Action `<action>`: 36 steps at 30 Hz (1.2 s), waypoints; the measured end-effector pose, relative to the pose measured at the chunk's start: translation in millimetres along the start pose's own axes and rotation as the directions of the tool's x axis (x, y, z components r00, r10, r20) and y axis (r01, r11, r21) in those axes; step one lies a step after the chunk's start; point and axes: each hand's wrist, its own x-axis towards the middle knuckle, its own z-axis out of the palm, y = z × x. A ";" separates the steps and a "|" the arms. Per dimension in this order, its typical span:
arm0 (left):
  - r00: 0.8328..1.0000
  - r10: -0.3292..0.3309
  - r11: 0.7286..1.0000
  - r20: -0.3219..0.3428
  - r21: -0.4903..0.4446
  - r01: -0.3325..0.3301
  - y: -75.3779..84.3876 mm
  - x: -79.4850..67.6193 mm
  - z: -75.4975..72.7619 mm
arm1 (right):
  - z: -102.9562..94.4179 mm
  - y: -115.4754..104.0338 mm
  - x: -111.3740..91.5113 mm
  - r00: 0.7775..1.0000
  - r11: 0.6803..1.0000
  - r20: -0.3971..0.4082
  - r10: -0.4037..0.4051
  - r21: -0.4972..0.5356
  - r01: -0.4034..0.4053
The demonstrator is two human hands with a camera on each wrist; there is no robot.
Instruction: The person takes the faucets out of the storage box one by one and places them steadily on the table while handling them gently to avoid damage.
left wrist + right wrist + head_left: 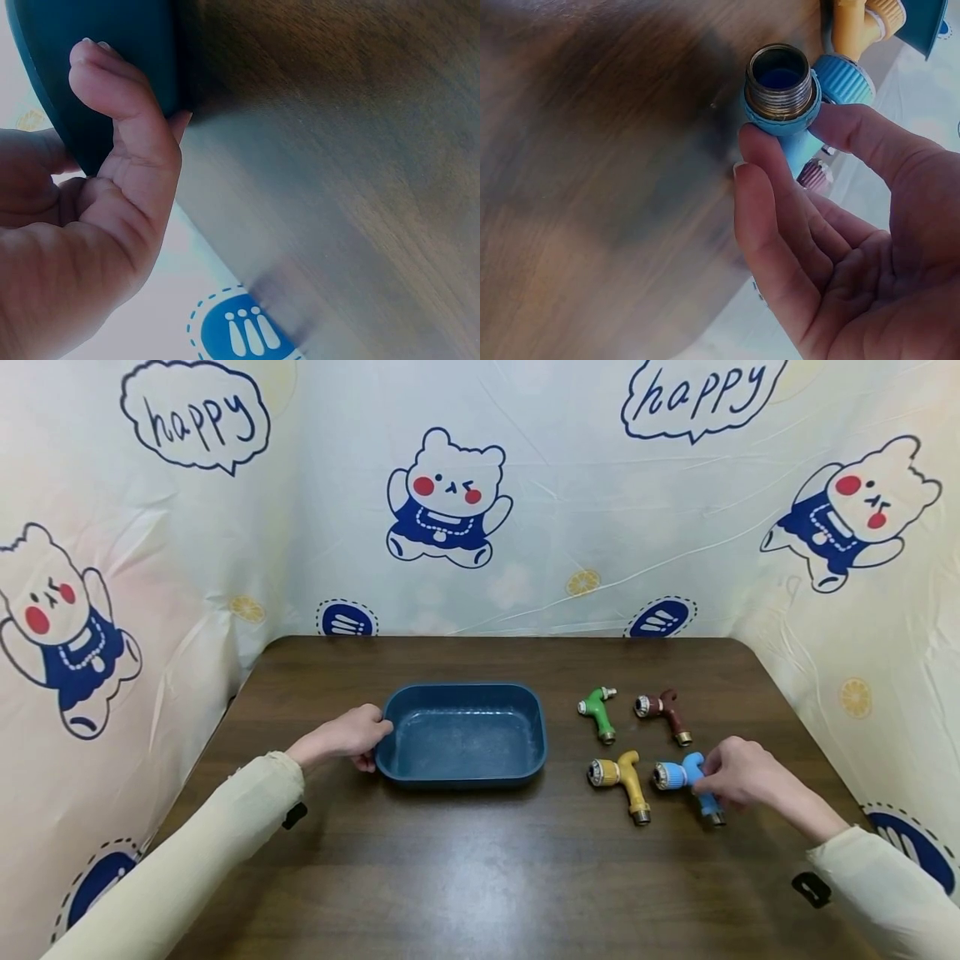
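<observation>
My left hand (351, 734) grips the left end of a dark blue rectangular basin (461, 745), thumb over the rim and fingers curled against the outer wall. In the left wrist view those fingers lie along the side of the basin (142, 45). On the right, my right hand (742, 772) pinches a light blue tap (693, 777) between thumb and fingers. The right wrist view shows its threaded metal end (780, 86) facing the camera. A yellow tap (626, 783) lies just left of the blue one. Behind them are a green tap (598, 714) and a dark red tap (667, 712).
Everything stands on a brown wooden table (450, 877). A pale printed cloth (555, 510) with bears and lettering hangs behind the table and on both sides. The basin lies left of the taps.
</observation>
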 end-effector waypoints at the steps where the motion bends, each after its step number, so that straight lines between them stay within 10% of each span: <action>1: 1.000 0.003 1.000 0.001 0.001 -0.003 0.4 -0.4 0.0 | 0.3 1.3 0.0 1.000 1.000 0.001 0.007 0.006 -0.007; 36: 1.000 -0.014 1.000 -0.001 -0.005 0.014 -3.4 2.8 -0.6 | -3.4 10.4 5.7 0.998 0.999 0.031 0.046 0.028 -0.047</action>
